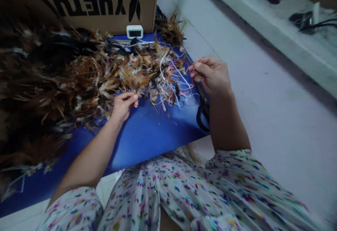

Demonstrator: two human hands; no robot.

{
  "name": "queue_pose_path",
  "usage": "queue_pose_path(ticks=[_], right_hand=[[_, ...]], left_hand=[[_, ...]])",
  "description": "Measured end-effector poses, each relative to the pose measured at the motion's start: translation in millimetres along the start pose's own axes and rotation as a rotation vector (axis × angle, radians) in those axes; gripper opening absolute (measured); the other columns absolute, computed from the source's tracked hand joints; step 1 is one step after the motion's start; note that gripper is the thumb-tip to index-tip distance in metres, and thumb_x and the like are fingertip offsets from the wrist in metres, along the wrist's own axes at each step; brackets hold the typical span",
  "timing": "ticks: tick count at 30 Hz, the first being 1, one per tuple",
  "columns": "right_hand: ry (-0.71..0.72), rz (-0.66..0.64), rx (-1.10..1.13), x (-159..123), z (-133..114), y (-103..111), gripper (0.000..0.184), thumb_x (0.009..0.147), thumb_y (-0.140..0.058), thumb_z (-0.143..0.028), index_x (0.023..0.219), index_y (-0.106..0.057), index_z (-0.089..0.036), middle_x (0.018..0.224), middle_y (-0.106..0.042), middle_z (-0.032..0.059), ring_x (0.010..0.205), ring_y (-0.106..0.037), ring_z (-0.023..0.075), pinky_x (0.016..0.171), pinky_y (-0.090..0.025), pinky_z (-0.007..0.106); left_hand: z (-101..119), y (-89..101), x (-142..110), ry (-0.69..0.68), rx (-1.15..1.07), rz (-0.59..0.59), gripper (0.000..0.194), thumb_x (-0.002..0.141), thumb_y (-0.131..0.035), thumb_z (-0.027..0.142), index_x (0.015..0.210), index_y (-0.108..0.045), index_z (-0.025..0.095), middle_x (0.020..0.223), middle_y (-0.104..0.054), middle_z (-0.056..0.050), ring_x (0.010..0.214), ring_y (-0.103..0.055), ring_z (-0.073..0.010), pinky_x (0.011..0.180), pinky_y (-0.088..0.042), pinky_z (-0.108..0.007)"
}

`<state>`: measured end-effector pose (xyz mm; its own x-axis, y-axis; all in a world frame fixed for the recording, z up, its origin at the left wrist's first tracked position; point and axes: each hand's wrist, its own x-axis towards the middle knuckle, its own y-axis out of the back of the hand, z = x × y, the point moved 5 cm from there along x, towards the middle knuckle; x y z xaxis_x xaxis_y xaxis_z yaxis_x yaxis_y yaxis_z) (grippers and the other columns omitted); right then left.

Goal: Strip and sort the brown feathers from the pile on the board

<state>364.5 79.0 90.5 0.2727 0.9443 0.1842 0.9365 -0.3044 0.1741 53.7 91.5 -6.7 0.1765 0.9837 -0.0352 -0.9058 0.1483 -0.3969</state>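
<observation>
My left hand (125, 105) is closed in a pinch on a small bunch of brown feathers (137, 81) at its lower end, just above the blue table top (155, 136). To the right, my right hand (210, 72) is raised at the table's edge, with thumb and fingers pinched on a thin red string (192, 78). Between the hands lies a tangle of white and red strings (167, 89) mixed with loose feathers. A wide heap of brown and black feathers (86, 73) spreads behind and left of my left hand.
A cardboard box (100, 17) stands at the back, with a small white digital display (134, 32) in front of it. Black-handled scissors (202, 117) lie at the right table edge. A pale wall (263, 83) rises close on the right, below a ledge (276, 31) holding dark items.
</observation>
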Motion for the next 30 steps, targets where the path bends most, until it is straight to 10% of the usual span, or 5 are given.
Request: queue_pose_path(ticks=[21, 30], right_hand=[[0.03, 0.022, -0.148, -22, 1, -9, 0.004, 0.078, -0.072, -0.025, 0.082, -0.073, -0.024, 0.078, -0.075, 0.0023, 0.06, -0.065, 0.0155, 0.048, -0.044, 0.029], [0.018, -0.025, 0.03, -24, 2, -19, 0.02, 0.069, -0.083, -0.038, 0.081, -0.076, -0.023, 0.069, -0.068, -0.0008, 0.058, -0.058, 0.0108, 0.053, -0.048, 0.025]], left_hand=[[-1, 0.7, 1, 0.009, -0.01, -0.007, 0.034, 0.053, -0.095, 0.034, 0.066, -0.071, 0.014, 0.068, -0.074, -0.005, 0.045, -0.055, -0.0062, 0.046, -0.045, -0.02], [-1, -0.5, 1, 0.013, -0.004, -0.019, 0.035, 0.052, -0.095, 0.035, 0.064, -0.07, 0.014, 0.063, -0.071, -0.004, 0.044, -0.055, -0.0065, 0.045, -0.045, -0.02]])
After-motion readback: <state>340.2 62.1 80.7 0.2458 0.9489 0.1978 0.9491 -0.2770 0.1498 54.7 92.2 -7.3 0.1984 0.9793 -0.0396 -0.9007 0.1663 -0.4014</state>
